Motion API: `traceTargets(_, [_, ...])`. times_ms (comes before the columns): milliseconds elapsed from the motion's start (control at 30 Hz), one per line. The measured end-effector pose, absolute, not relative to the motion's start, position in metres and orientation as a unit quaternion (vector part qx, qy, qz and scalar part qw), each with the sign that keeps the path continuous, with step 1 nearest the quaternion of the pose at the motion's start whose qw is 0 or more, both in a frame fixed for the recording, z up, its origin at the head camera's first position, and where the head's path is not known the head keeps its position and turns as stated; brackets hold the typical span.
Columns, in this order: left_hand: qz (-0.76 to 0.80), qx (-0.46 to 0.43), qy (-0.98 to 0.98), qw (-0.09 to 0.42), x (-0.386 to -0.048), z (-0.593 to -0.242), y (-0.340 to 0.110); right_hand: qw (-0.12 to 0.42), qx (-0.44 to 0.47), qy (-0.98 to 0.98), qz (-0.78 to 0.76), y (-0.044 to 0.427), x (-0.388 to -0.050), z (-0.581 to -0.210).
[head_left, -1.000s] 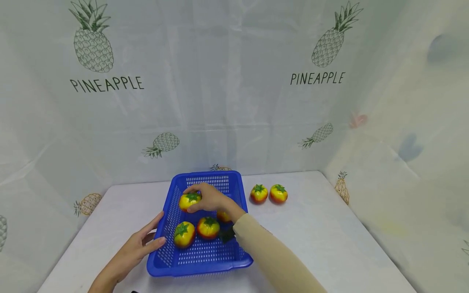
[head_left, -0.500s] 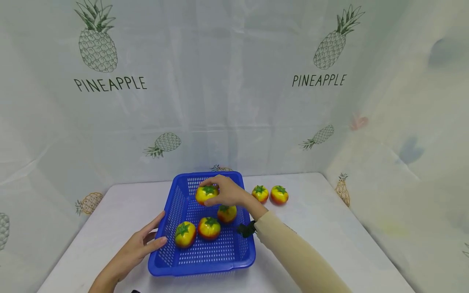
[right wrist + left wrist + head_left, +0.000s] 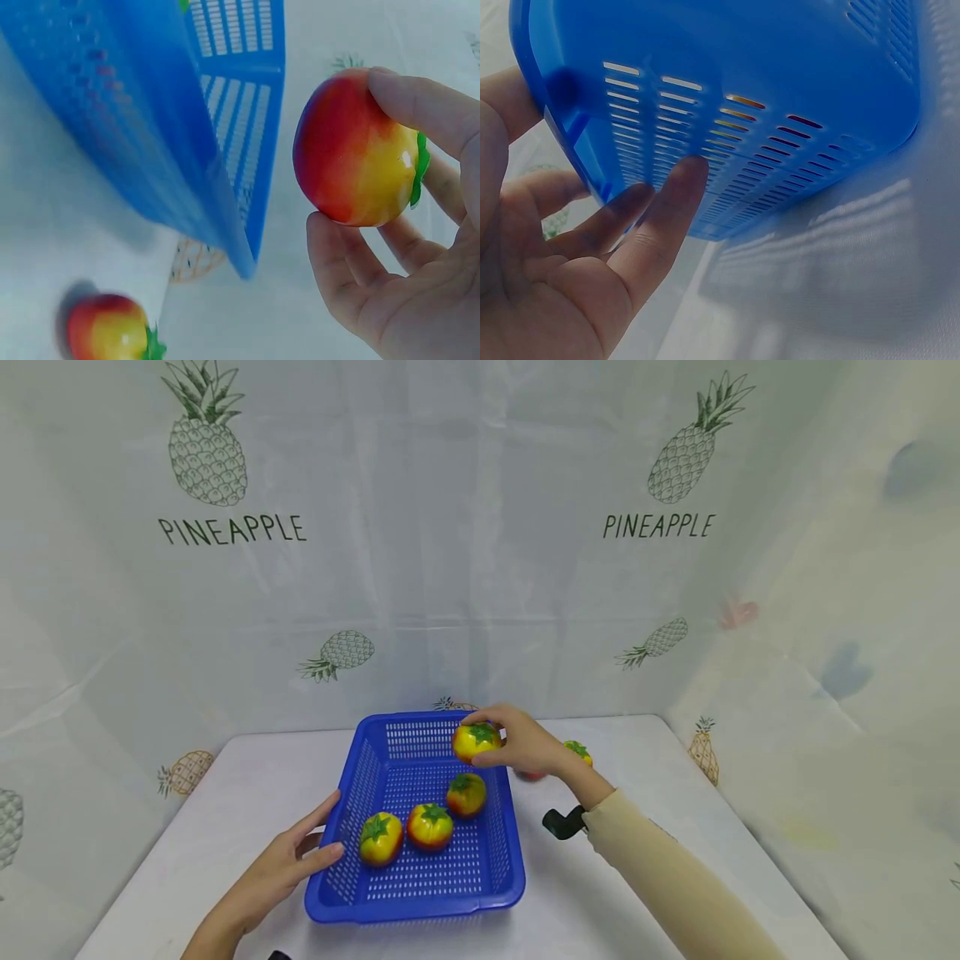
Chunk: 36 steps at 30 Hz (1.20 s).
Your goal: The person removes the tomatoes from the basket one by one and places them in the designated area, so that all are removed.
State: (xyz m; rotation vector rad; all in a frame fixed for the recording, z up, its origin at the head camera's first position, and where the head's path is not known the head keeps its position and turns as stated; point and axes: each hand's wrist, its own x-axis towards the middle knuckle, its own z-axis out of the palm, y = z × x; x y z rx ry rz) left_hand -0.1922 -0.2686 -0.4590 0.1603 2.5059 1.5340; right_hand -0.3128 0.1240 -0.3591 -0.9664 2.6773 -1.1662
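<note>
My right hand (image 3: pixel 528 745) pinches a red-and-yellow tomato (image 3: pixel 474 743) with a green leafy top, above the right rim of a blue perforated plastic basket (image 3: pixel 420 910). In the right wrist view, thumb and fingers press on opposite sides of the held tomato (image 3: pixel 349 154), beside the basket wall (image 3: pixel 161 112). My left hand (image 3: pixel 277 868) holds the basket's left side. The left wrist view has its thumb at the rim and its fingers (image 3: pixel 682 184) against the slotted outer wall. Three tomatoes lie inside the basket, the middle one (image 3: pixel 430 827) between the others.
Two more tomatoes are on the white table (image 3: pixel 637 860) right of the basket, one (image 3: pixel 577 750) partly behind my right forearm, the other mostly hidden by the hand. A pineapple-print curtain (image 3: pixel 480 568) hangs behind the table. A black object (image 3: pixel 564 822) shows at my right wrist.
My right hand has lifted the tomato from the basket's left side and carried it right to above the right rim. The left hand and the basket have stayed in place.
</note>
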Motion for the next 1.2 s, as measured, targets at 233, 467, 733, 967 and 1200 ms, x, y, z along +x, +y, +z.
traceTargets(233, [0.516,0.052,0.849,0.102,-0.191,-0.458,-0.269,0.030,-0.282,0.881,-0.378,0.156,-0.313,-0.354])
traceTargets(467, [0.519,0.053,0.847,0.102,-0.193,-0.459,-0.269,0.002,-0.281,0.885,-0.371,0.191,-0.315,-0.360])
traceTargets(733, [0.526,0.059,0.842,0.104,-0.194,-0.460,-0.269,-0.018,-0.261,0.894,-0.364,0.230,-0.316,-0.372])
traceTargets(967, [0.526,0.059,0.842,0.105,-0.193,-0.459,-0.269,-0.038,-0.254,0.900,-0.351,0.261,-0.313,-0.382])
traceTargets(1200, [0.523,0.049,0.844,0.105,-0.193,-0.458,-0.269,-0.056,-0.244,0.908,-0.336,0.288,-0.315,-0.397])
